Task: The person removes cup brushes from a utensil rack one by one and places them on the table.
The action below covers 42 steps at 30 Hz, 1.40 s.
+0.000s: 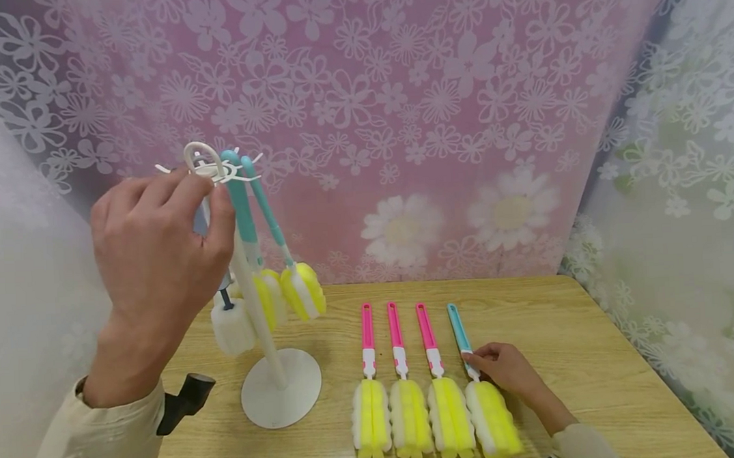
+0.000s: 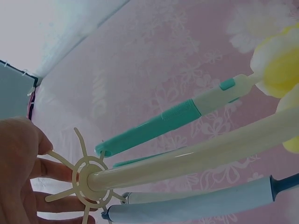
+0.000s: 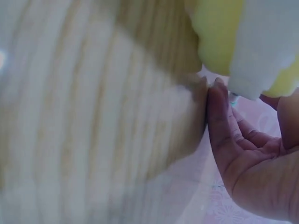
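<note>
Where floral curtains hang | wooden table | white stand

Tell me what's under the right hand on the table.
The right hand pinches the teal brush where handle meets sponge. Beneath lies the wooden table; the hand hides that joint.

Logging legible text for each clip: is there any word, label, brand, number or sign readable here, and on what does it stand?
None can be read in any view.
The brushes on the table, the hanging brushes and the white stand show no print.
The backdrop carries only flower patterns.
The right wrist view is too blurred to show any marking.
</note>
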Tool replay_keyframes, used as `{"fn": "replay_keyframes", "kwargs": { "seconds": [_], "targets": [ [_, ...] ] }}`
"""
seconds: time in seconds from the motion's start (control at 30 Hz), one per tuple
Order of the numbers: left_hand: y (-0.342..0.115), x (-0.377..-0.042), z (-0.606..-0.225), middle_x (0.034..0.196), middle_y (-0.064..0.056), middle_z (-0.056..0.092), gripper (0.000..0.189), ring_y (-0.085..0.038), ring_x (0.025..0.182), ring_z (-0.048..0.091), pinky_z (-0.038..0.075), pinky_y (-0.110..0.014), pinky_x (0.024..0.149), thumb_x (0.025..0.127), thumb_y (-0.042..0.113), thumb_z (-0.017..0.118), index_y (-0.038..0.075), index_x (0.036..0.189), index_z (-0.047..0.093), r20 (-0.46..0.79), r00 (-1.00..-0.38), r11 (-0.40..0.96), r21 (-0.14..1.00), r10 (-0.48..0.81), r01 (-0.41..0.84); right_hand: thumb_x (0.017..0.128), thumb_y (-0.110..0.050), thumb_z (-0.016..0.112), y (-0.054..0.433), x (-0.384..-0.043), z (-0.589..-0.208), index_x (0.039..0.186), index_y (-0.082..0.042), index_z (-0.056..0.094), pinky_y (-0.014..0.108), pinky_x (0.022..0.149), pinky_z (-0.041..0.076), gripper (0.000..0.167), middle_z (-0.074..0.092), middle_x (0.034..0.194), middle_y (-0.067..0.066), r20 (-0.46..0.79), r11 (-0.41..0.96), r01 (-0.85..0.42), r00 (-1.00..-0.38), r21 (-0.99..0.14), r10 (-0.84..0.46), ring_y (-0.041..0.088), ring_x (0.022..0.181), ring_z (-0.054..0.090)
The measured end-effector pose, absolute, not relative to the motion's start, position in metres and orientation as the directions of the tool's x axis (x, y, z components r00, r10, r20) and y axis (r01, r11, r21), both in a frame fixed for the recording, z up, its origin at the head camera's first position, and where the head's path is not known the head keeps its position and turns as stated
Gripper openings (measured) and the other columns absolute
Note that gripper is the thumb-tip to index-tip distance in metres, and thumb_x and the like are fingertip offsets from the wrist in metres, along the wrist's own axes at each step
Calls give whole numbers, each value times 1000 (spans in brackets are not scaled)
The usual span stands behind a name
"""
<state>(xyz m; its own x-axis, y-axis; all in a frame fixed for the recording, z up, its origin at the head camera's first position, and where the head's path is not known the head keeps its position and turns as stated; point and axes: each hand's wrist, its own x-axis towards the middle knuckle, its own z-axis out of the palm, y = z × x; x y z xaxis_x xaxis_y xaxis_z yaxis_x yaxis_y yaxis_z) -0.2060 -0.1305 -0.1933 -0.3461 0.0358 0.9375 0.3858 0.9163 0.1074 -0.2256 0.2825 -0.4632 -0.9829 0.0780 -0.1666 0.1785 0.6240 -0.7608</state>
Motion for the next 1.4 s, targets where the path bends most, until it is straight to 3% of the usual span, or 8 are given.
{"fn": "replay_keyframes", "kwargs": {
  "seconds": [0.2,0.43,0.67,0.87,1.13,1.4],
  "targets": [
    [-131,-207,-193,99,-13,70,41,-39,93,59,38,-54,86,93,32,42,5,90,71,945,-327,915,108,27,388,90,-36,65,286,-228,-455,104,5,63,32,61,52,43,63,82,6,-120,609,138,-990,-781,71,19,70,61],
    [-132,-206,-192,93,-15,70,40,-39,88,62,37,-50,95,92,27,39,2,86,69,945,-325,917,91,44,388,94,-30,60,288,-228,-444,110,5,62,35,70,52,38,65,98,11,-30,652,68,-997,-755,70,24,83,63],
    [-135,-204,-191,84,-20,66,37,-41,87,59,36,-53,94,92,23,36,-1,79,61,926,-373,917,94,63,387,97,-31,55,287,-233,-435,115,6,58,41,75,54,41,63,109,21,13,583,23,-998,-812,57,34,94,63],
    [-137,-205,-190,80,-22,64,35,-43,94,55,35,-55,92,90,20,36,-3,79,59,915,-401,906,130,47,402,98,-29,54,278,-234,-423,116,5,59,42,78,54,39,63,109,20,58,563,-21,-997,-826,48,35,98,63],
    [-141,-209,-193,77,-25,61,33,-43,85,51,38,-55,80,89,16,38,-7,84,60,925,-378,895,136,39,424,97,-28,55,256,-239,-409,116,3,60,43,80,53,37,64,105,15,102,521,-87,-995,-849,0,35,97,62],
    [-141,-209,-194,66,-21,56,30,-38,70,50,41,-53,65,89,16,38,-4,81,58,921,-386,904,127,45,409,98,-28,54,249,-233,-393,116,-1,60,36,76,53,34,65,104,9,125,548,-147,-989,-823,-79,21,91,63]
  ]
}}
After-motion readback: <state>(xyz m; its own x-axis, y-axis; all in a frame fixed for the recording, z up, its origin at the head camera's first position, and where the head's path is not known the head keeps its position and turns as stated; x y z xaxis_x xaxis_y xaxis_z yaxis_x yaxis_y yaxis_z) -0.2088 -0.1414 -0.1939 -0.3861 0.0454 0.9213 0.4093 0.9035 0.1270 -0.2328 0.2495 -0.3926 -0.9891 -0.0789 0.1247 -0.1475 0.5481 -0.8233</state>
